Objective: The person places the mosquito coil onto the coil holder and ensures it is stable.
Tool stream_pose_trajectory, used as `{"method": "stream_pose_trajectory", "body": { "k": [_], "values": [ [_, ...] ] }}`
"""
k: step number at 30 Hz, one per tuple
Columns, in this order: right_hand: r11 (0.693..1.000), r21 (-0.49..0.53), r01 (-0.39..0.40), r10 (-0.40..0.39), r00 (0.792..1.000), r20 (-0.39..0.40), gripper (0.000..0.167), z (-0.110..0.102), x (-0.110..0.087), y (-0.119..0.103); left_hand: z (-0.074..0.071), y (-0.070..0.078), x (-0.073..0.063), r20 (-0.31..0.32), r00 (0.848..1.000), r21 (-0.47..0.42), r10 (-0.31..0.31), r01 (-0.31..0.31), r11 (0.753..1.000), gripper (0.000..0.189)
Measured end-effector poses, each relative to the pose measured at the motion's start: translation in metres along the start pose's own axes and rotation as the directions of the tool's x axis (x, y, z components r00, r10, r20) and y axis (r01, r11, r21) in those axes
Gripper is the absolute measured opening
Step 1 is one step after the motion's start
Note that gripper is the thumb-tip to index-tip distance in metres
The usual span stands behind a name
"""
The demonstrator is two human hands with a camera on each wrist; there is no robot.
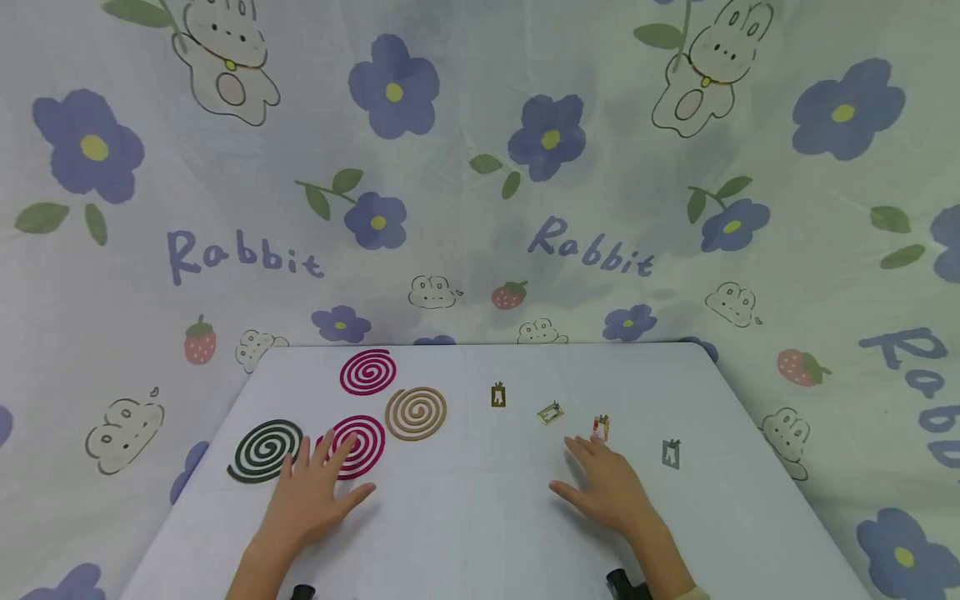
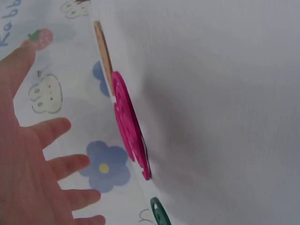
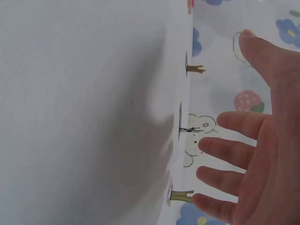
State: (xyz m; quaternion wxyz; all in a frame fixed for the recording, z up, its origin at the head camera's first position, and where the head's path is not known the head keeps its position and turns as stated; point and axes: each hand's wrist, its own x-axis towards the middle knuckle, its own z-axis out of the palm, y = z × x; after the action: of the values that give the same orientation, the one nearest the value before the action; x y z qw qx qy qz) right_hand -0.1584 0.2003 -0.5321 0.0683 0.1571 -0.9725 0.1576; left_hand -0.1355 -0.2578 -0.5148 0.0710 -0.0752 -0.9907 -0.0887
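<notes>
My left hand hovers palm down with fingers spread, its fingertips overlapping a magenta mosquito coil in the head view. A dark green mosquito coil lies just left of those fingers. Behind them are a second magenta coil and a tan coil. My right hand is also spread, fingertips near a small red-patterned metal coil stand. A gold stand lies farther back. In both wrist views, the left palm and right palm hold nothing.
A brown-gold stand lies near the middle back, and a silver-grey stand to the right. Everything lies on a white table. A patterned cloth with rabbits and flowers hangs behind it and at the sides.
</notes>
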Motion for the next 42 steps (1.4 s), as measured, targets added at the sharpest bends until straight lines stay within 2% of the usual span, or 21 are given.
{"method": "stream_pose_trajectory", "body": {
  "k": [4, 9, 13, 19, 27, 31, 36, 42],
  "values": [
    [1.000, 0.014, 0.018, -0.017, 0.999, -0.037, 0.067, 0.002, 0.006, -0.005, -0.003, -0.009, 0.003, -0.007, 1.000, 0.000, 0.018, -0.018, 1.000, 0.087],
    [0.996, 0.083, 0.018, -0.014, 0.999, -0.051, 0.058, 0.008, 0.012, -0.011, -0.008, -0.015, 0.006, -0.004, 1.000, -0.054, 0.014, -0.015, 0.998, 0.079],
    [0.989, 0.149, 0.010, -0.004, 0.999, -0.037, 0.053, 0.015, 0.017, -0.016, -0.007, -0.017, 0.010, -0.024, 1.000, -0.099, 0.013, -0.015, 0.995, 0.073],
    [0.967, 0.255, 0.003, -0.007, 1.000, 0.015, 0.051, 0.018, 0.024, -0.028, 0.000, -0.020, 0.014, -0.050, 0.997, -0.102, 0.051, -0.056, 0.993, 0.067],
    [0.954, 0.294, 0.066, -0.074, 0.997, 0.017, 0.048, 0.023, 0.043, -0.042, 0.002, -0.023, 0.029, -0.093, 0.991, -0.126, 0.096, -0.108, 0.986, 0.059],
    [0.946, 0.310, 0.097, -0.107, 0.994, 0.013, 0.048, 0.028, 0.051, -0.050, 0.002, -0.021, 0.039, -0.054, 0.994, -0.160, 0.093, -0.101, 0.982, 0.058],
    [0.938, 0.321, 0.129, -0.132, 0.991, -0.012, 0.042, 0.034, 0.062, -0.062, 0.001, -0.020, 0.051, 0.016, 0.998, -0.229, 0.066, -0.060, 0.971, 0.058],
    [0.929, 0.346, 0.131, -0.143, 0.990, 0.008, 0.040, 0.045, 0.073, -0.077, 0.001, -0.017, 0.060, 0.077, 0.995, -0.283, 0.058, -0.034, 0.959, 0.057]
  ]
}}
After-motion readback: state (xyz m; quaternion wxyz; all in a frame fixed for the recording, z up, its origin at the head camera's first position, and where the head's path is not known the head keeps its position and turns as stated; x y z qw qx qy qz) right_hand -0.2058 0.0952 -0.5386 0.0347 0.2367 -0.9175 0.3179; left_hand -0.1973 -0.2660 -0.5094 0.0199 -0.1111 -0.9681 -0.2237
